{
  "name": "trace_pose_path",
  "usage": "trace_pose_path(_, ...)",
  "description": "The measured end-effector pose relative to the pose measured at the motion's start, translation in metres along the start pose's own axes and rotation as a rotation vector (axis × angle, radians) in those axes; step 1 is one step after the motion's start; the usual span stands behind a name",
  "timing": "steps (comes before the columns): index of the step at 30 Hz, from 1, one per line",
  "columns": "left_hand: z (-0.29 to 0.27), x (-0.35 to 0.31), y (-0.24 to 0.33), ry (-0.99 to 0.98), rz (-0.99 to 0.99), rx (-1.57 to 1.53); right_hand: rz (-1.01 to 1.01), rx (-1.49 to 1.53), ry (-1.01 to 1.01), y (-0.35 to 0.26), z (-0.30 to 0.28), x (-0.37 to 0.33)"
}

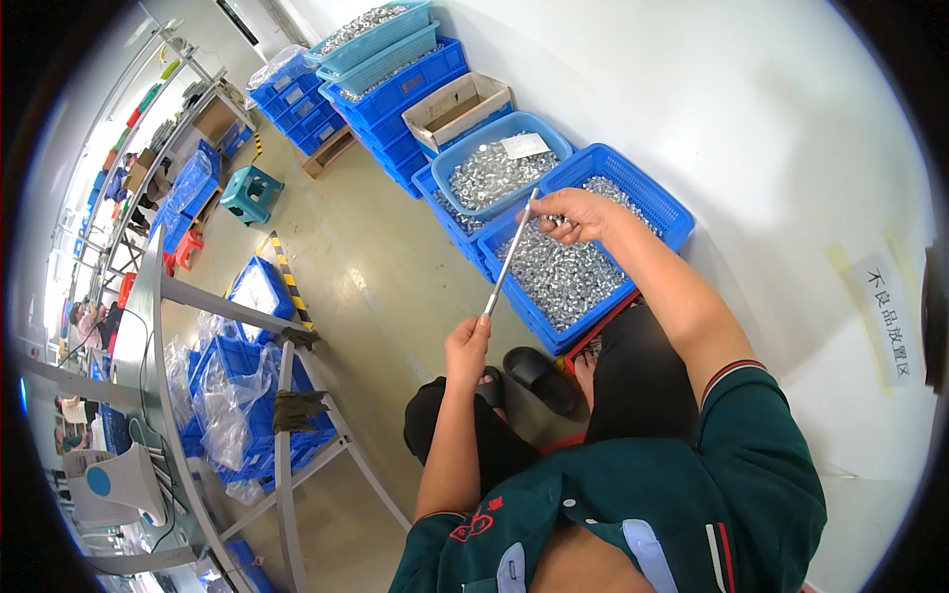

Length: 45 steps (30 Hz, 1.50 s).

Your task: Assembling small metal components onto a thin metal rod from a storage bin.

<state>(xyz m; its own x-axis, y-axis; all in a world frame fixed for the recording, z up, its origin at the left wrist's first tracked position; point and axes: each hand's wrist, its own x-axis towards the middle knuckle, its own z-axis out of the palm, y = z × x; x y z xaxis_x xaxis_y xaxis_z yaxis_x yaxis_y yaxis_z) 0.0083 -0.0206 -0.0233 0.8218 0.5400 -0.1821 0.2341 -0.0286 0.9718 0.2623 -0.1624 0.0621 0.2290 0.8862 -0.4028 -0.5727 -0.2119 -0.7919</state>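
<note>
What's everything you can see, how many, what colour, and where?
Thin rod: 1, silvery, near the middle
Mesh basket: 1, blue, just right of middle
Tub: 1, light blue, beyond the basket
Small metal parts: too many to count, silvery, in basket and tub
Open box: 1, pale, beyond the tub
Crates: several, blue, stacked upper middle and at left
Stool: 1, teal, upper left
Slippers: 2, black, lower middle
Sign: 1, white, far right
Far left: too small to tell
Shirt: 1, dark green, bottom
Left hand: 1, bare, rod's lower end
Right hand: 1, bare, rod's upper end
</note>
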Motion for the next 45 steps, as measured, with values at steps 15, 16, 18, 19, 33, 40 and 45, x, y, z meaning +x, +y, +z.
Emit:
trace_pose_path(15, 0.001, -0.003, 0.005, -0.002, -0.01, -0.022, -0.138, 0.434, 0.17, 0.004, -0.018, 0.006)
trace_pose_path(16, 0.0, -0.003, 0.005, 0.0, -0.01, -0.022, -0.174, 0.457, 0.196, 0.005, -0.014, 0.004)
trace_pose_path(18, -0.001, -0.004, 0.006, -0.012, 0.002, -0.02, -0.209, 0.478, 0.221, 0.004, -0.011, 0.003)
trace_pose_path(19, -0.001, -0.004, 0.006, -0.013, 0.002, -0.02, -0.21, 0.484, 0.196, 0.003, -0.012, 0.001)
trace_pose_path(33, -0.001, -0.001, 0.0, -0.026, 0.005, -0.017, -0.096, -0.096, 0.19, 0.0, 0.009, 0.007)
trace_pose_path(40, -0.002, 0.0, 0.005, -0.015, -0.043, -0.098, -0.101, 0.192, 0.31, 0.002, -0.011, 0.001)
trace_pose_path(45, -0.002, -0.001, 0.001, -0.017, 0.015, -0.076, -0.172, 0.283, 0.3, 0.001, -0.013, 0.002)
